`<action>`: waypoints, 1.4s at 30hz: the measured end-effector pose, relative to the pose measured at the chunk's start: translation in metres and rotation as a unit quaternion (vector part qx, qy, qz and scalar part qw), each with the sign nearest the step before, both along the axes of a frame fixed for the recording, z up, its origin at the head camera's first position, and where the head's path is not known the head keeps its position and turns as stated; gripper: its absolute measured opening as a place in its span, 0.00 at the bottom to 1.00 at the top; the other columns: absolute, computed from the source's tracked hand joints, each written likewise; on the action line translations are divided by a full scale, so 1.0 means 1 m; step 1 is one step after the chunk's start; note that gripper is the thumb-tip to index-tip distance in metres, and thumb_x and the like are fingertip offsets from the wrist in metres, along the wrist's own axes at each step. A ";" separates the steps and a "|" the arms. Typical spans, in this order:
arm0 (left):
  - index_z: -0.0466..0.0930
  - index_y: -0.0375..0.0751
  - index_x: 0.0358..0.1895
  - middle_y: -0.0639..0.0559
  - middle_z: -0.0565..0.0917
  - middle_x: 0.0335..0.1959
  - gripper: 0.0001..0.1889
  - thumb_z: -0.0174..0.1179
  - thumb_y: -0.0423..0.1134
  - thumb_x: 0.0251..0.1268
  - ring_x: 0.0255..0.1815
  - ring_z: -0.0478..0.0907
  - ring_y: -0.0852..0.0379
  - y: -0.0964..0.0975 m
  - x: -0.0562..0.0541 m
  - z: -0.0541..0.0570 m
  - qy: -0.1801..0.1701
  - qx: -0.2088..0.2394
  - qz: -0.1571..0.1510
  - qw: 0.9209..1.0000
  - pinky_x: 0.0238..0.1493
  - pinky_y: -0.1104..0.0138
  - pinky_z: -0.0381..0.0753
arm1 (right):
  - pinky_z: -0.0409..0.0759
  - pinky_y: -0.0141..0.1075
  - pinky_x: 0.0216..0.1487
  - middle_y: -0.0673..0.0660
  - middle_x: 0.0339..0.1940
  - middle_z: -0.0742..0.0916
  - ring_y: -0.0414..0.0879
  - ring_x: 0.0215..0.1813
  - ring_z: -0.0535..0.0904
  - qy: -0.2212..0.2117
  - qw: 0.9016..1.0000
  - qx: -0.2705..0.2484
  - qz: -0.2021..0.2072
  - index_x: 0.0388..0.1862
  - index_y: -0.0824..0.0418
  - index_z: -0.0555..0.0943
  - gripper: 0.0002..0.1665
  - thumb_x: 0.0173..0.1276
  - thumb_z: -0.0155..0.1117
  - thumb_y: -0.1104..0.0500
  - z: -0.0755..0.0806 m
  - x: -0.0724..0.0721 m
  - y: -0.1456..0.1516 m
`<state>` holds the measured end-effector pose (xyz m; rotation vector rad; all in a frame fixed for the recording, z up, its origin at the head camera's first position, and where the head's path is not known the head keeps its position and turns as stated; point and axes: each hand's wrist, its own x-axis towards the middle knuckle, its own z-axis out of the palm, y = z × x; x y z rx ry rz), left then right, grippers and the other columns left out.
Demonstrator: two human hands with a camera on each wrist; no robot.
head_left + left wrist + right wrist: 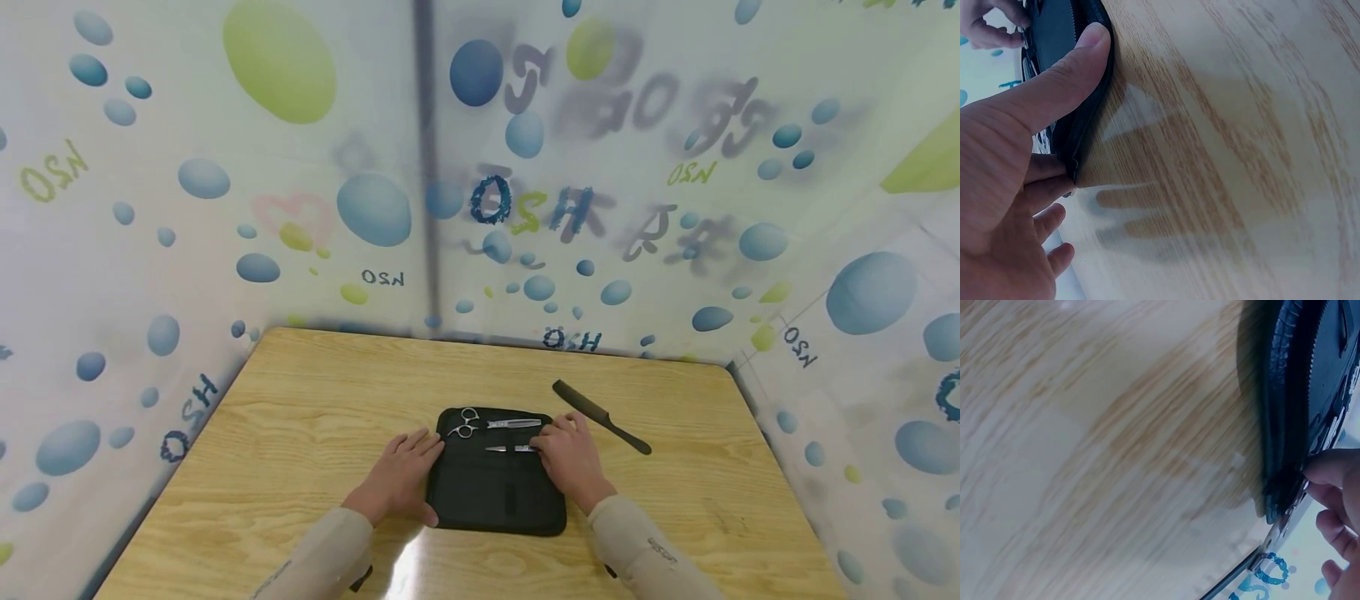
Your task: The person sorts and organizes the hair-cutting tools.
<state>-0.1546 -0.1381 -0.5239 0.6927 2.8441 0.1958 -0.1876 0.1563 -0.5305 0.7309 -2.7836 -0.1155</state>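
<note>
A black zippered case (495,492) lies unfolded on the wooden table. Along its upper part, silver scissors (513,423) point right, their finger rings at the left. Below them, a second pair of scissors (496,449) points its slim blade left under a dark band; its handle end is hidden by my right hand (573,460). That hand pinches there with thumb and index finger, as the right wrist view shows at the case's edge. My left hand (401,477) rests along the case's left side, fingers extended, with the thumb (1066,81) lying over the edge.
A dark handled comb (588,408) lies slanted on the table, just beyond my right hand. The wooden table (315,392) reaches back to a patterned curtain (375,208), which also hangs along both sides.
</note>
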 end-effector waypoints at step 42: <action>0.66 0.37 0.70 0.45 0.68 0.73 0.59 0.80 0.62 0.29 0.76 0.59 0.44 0.001 0.004 0.004 -0.007 0.024 0.012 1.000 0.74 0.49 0.58 | 0.69 0.46 0.60 0.44 0.35 0.90 0.44 0.43 0.77 -0.009 0.999 -0.025 0.018 0.36 0.44 0.90 0.11 0.63 0.68 0.62 -0.005 -0.003 -0.019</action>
